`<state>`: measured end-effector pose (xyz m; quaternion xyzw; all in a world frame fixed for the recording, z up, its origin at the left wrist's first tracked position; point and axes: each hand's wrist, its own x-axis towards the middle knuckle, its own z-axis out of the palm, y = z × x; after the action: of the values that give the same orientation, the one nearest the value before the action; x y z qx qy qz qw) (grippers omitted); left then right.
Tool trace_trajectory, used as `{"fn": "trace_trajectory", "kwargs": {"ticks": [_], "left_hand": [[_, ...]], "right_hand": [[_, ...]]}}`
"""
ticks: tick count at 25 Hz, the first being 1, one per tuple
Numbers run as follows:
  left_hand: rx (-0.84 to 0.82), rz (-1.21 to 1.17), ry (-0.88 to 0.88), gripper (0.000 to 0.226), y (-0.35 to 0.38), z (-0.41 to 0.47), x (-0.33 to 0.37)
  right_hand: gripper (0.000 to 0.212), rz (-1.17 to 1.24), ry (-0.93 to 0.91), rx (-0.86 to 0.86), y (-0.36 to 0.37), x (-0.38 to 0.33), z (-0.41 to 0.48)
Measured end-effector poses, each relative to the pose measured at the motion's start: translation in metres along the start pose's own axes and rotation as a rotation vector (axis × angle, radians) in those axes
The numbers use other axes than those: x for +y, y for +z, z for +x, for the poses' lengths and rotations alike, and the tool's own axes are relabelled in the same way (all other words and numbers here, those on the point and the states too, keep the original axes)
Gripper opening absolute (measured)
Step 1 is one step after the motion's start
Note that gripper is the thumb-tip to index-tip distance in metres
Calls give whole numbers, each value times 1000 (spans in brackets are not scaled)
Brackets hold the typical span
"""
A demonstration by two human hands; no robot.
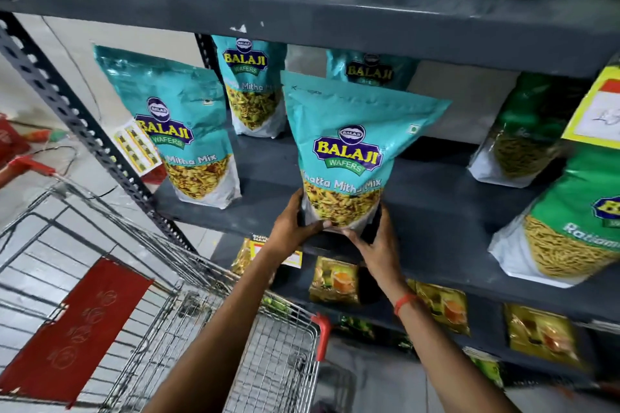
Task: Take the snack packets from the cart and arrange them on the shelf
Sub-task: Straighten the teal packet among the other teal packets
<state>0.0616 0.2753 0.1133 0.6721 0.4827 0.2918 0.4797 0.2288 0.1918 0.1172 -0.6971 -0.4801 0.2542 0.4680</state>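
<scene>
Two hands hold one teal packet (349, 157) by its lower corners: the left hand (295, 225) pinches the bottom-left edge, the right hand (372, 238) cups the bottom-right, and each grip is pressed onto the bag with fingers curled round its base. The packet stands upright, its base at the front lip of the middle shelf (436, 211), so the step in hand looks like setting it down in the row. Just left of the grip another teal packet (188, 144) leans on the shelf; two more (250, 90) stand beyond the grip toward the back, and green packets (570, 228) sit well off to its right. The next move likely calls for sliding the base further in and squaring it before letting go, or the bag may tip forward. It is a puffy, glossy pouch with a clear window showing yellow mix. The cart (235, 345) below the grip looks empty where its wire floor shows.
</scene>
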Motion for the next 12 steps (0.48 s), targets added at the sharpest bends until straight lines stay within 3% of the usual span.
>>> {"fn": "trace_trajectory", "kwargs": {"ticks": [7,12], "left_hand": [[-7,-2,-31,94,0,1,3],[-6,40,35,94,6,-22,29]], "right_hand": [[84,-31,33,-33,-1,-1,1],[93,-76,2,-95,-15,-11,-4]]}}
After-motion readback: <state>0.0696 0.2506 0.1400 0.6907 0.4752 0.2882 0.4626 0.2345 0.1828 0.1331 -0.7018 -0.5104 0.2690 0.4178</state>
